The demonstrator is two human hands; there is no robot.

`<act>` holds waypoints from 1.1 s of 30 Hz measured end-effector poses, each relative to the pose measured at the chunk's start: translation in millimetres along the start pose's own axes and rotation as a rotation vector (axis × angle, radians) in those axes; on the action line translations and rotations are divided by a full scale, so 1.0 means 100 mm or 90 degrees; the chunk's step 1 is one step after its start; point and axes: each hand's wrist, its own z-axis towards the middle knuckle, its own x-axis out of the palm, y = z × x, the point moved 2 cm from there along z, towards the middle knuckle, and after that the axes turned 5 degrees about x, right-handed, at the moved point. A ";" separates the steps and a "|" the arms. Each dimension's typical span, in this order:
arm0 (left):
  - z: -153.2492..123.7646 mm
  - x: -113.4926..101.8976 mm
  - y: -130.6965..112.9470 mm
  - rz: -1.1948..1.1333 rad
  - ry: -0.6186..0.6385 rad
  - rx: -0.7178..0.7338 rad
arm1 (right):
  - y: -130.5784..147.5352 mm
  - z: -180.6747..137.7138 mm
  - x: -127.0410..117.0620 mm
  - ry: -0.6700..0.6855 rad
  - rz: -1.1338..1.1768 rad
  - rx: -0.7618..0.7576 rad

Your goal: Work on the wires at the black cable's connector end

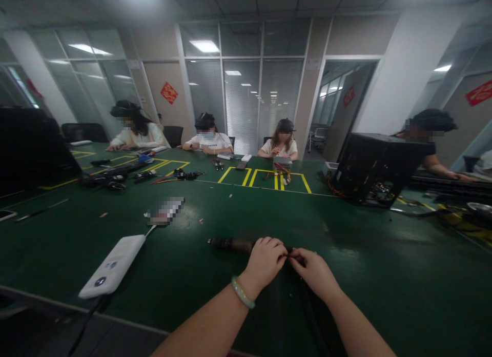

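A dark cylindrical tool with a brownish body and a small metal tip lies on the green table, its tip pointing left. My left hand, with a pale bangle on the wrist, is closed over the tool's right end and hides it. Beside it, my right hand is closed in a pinch, its fingertips meeting those of the left. What the right fingertips hold is too small and dark to make out. A dark hose-like strip runs from below the hands towards me.
A white power strip with a cable lies left, near a blurred phone-like object. A black computer case stands at right and a dark box at far left. Loose cables lie ahead. Several people sit around the table.
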 end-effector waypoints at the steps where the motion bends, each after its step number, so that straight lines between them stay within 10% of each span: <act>1: 0.00 0.00 0.00 -0.001 0.002 0.001 | 0.01 0.00 0.00 -0.002 -0.005 -0.007; 33: -0.07 -0.02 0.06 0.011 0.027 -0.017 | 0.04 0.01 0.07 0.001 0.024 -0.039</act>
